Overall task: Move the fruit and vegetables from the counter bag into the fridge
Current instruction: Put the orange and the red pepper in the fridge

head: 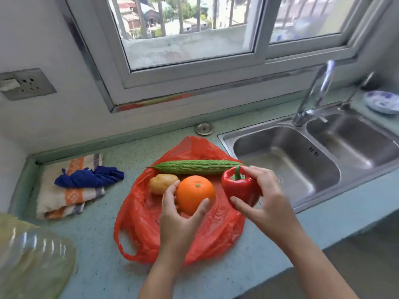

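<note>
Left hand [181, 221] cups orange [195, 194]; right hand [269, 203] clamps red pepper [239, 186], both on the bag [216, 234]. Beyond both: bitter gourd [198, 166], long axis crosswise. Potato [160, 183] nearer left thumb.

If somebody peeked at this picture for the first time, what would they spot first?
Probably the bright orange in the middle of the counter, gripped by the left hand, and the shiny red bell pepper just right of it, held by the right hand. Both sit over a crinkly red plastic bag spread open on the counter, with a long green bitter gourd lying across behind them.
</note>
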### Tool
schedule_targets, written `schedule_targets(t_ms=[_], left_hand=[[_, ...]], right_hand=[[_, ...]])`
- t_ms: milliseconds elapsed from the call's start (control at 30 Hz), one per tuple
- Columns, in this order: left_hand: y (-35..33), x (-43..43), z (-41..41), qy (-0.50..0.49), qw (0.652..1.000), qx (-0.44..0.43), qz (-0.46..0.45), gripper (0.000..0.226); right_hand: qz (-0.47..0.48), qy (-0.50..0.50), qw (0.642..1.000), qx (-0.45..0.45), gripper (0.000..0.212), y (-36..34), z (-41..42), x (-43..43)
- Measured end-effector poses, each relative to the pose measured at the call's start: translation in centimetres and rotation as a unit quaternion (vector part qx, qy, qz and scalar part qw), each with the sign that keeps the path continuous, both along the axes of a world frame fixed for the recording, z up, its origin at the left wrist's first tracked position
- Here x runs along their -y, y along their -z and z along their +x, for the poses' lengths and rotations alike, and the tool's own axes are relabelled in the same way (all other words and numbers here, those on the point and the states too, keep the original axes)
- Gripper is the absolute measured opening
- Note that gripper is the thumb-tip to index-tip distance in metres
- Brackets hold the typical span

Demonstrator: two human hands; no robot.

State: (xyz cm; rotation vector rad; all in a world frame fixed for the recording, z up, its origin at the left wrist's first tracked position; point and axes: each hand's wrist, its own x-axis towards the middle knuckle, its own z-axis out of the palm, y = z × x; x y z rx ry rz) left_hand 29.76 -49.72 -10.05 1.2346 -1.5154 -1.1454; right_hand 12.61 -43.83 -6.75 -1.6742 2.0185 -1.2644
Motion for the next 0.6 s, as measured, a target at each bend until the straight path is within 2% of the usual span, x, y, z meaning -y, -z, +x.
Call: schedule_targets(t_ms=[267, 433, 600], left_hand=[[-4.1, -6.4, -6.1, 0.186, 0.977, -0.100, -0.013, 0.069], [-5.6, -12.4, -12.0, 0.295, 0.949, -0.115, -0.016, 0.066], [-6.2, -22.2, -18.5, 0.404, 0.907, -0.118, 0.007, 0.061]], right_hand=[[-0.056, 0.161, 0.985, -0.027, 0.061, -5.4, -3.0, -11.7], [-0.095, 0.304, 0.946, -0.051, 0.063, -6.1, -5.7, -20.9], [-0.115, 0.413, 0.900, -0.083, 0.062, -6.4, -8.5, -32.4]])
